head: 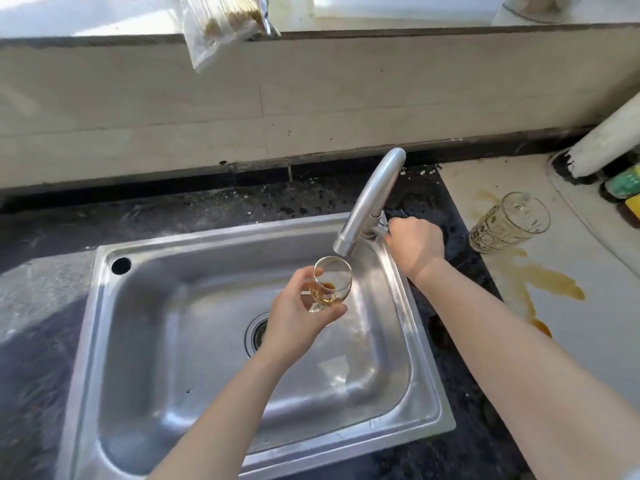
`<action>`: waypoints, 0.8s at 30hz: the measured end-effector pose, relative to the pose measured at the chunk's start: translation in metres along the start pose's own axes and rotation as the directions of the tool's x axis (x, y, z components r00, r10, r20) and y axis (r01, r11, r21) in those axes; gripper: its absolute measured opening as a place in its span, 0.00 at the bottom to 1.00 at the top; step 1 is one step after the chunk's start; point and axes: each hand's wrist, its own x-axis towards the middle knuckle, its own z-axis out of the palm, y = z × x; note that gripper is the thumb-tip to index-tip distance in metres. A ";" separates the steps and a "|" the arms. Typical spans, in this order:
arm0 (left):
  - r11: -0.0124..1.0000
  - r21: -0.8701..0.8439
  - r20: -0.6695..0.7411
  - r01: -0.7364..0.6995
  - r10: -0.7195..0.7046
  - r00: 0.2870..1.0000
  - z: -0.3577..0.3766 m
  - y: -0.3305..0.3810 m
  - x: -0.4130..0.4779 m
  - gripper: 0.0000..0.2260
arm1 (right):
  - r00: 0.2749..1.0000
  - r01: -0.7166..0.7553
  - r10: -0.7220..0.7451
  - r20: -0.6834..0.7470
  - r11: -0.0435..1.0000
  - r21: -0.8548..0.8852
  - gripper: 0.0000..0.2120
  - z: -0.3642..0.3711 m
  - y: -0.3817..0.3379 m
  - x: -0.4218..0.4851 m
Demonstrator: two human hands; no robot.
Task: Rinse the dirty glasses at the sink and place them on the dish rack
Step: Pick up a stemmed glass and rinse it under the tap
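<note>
My left hand (298, 313) grips a small clear stemmed glass (334, 277) with brown dregs in its bowl, held just under the spout of the steel tap (374, 199) over the steel sink (149, 327). My right hand (414, 244) is curled around the tap handle at the tap's base; the handle itself is mostly hidden. No water runs from the spout. A second glass, a patterned tumbler (509, 221), stands on the white counter at the right. No dish rack is in view.
Brown liquid (547, 282) is spilled on the white counter beside the tumbler. Bottles (623, 185) and a white pipe (609, 133) stand at the far right. A plastic bag (218, 29) hangs over the ledge behind the sink. Dark speckled counter surrounds the sink.
</note>
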 end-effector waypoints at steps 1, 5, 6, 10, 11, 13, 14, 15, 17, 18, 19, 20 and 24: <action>1.000 -0.001 -0.003 0.003 -0.003 1.000 0.000 0.000 0.000 0.23 | 1.000 0.011 -0.011 -0.003 1.000 -0.006 0.07 -0.002 -0.001 -0.001; 1.000 -0.006 -0.016 0.021 -0.021 1.000 0.000 -0.002 0.000 0.23 | 0.998 0.056 -0.056 0.014 0.995 -0.087 0.09 -0.008 -0.008 -0.005; 1.000 -0.007 -0.018 0.023 -0.023 1.000 0.000 -0.001 0.000 0.23 | 0.998 0.068 -0.066 0.020 0.993 -0.101 0.10 -0.009 -0.009 -0.006; 0.999 -0.013 -0.028 0.037 -0.038 0.999 0.001 0.001 -0.001 0.23 | 0.995 0.103 -0.101 0.016 0.988 -0.113 0.11 -0.007 -0.010 -0.006; 0.999 -0.017 -0.028 0.042 -0.043 0.999 0.001 0.002 -0.001 0.23 | 0.994 0.107 -0.106 0.014 0.989 -0.105 0.11 -0.006 -0.011 -0.006; 0.999 -0.022 -0.034 0.044 -0.045 0.998 0.001 0.003 -0.001 0.23 | 0.994 0.112 -0.111 0.013 0.990 -0.085 0.12 -0.004 -0.011 -0.006; 0.999 -0.019 -0.039 0.042 -0.042 0.998 0.001 0.003 -0.001 0.23 | 0.993 0.116 -0.116 0.010 0.990 -0.076 0.12 -0.003 -0.011 -0.005; 0.999 -0.014 -0.042 0.040 -0.040 0.998 0.002 0.004 -0.001 0.23 | 0.993 0.122 -0.122 0.006 0.990 -0.071 0.12 -0.003 -0.011 -0.006; 0.999 -0.010 -0.047 0.039 -0.039 0.998 0.003 0.004 -0.001 0.23 | 0.991 0.132 -0.133 -0.002 0.988 -0.074 0.12 -0.003 -0.010 -0.006; 0.999 -0.013 -0.048 0.039 -0.040 0.998 0.003 0.004 -0.001 0.23 | 0.990 0.140 -0.141 -0.008 0.987 -0.077 0.13 -0.003 -0.010 -0.006; 0.999 -0.014 -0.050 0.040 -0.041 0.998 0.004 0.004 -0.002 0.23 | 0.989 0.148 -0.150 -0.014 0.986 -0.075 0.13 -0.003 -0.010 -0.006; 0.999 -0.017 -0.051 0.041 -0.042 0.998 0.004 0.003 -0.002 0.23 | 0.988 0.153 -0.155 -0.018 0.986 -0.069 0.14 -0.004 -0.009 -0.007; 0.999 -0.020 -0.063 0.037 -0.038 0.997 0.005 0.004 -0.003 0.23 | 0.986 0.164 -0.165 -0.008 0.984 -0.074 0.14 -0.006 -0.011 -0.008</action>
